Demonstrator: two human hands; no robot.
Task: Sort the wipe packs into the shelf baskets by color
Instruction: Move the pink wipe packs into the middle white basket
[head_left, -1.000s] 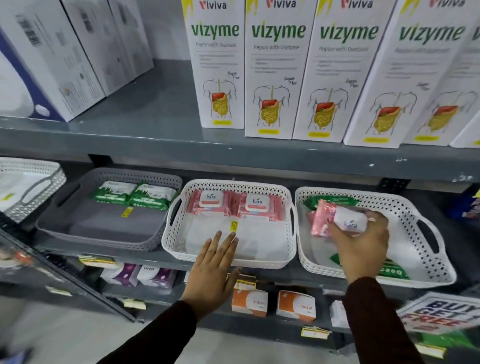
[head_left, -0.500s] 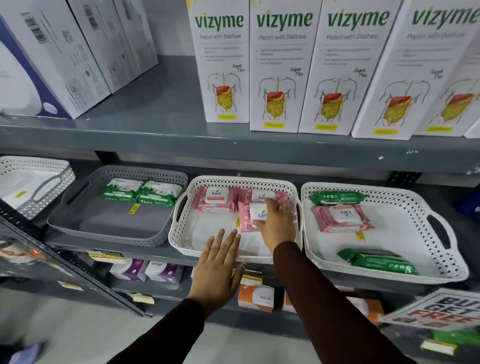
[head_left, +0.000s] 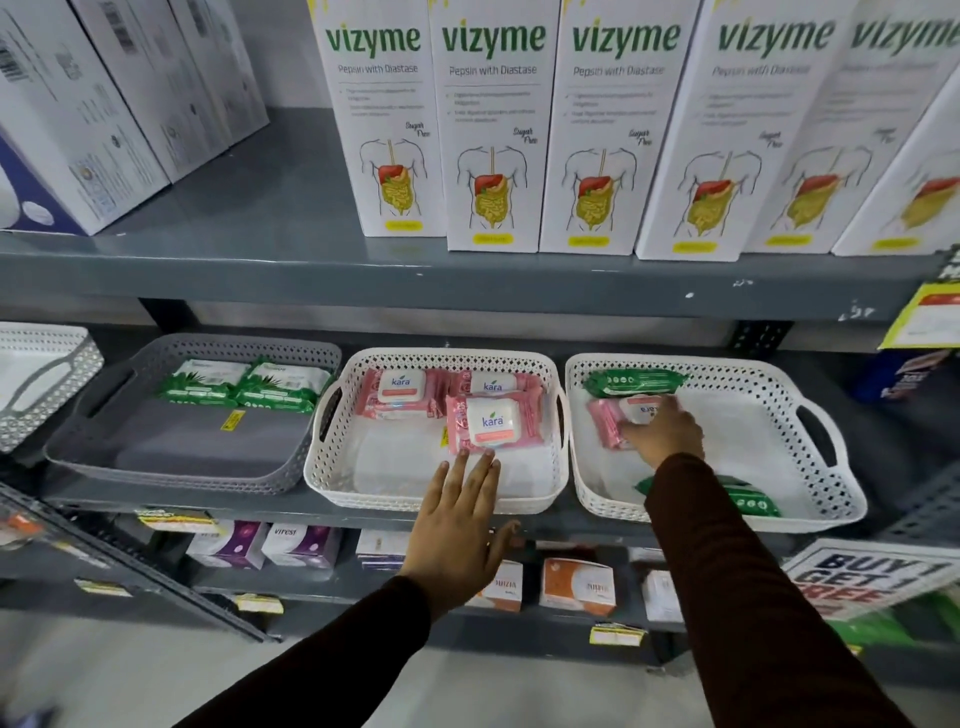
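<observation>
One pink pack (head_left: 615, 423) under right hand (head_left: 662, 434) fingers (head_left: 631, 431), grip hard to tell, left hand (head_left: 460, 525) wide open: could slip out, landing with green packs (head_left: 631, 382).

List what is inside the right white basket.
The right white basket holds one green pack at the back, one pink pack under the right hand, and another green pack partly covered by the sleeve.
</observation>
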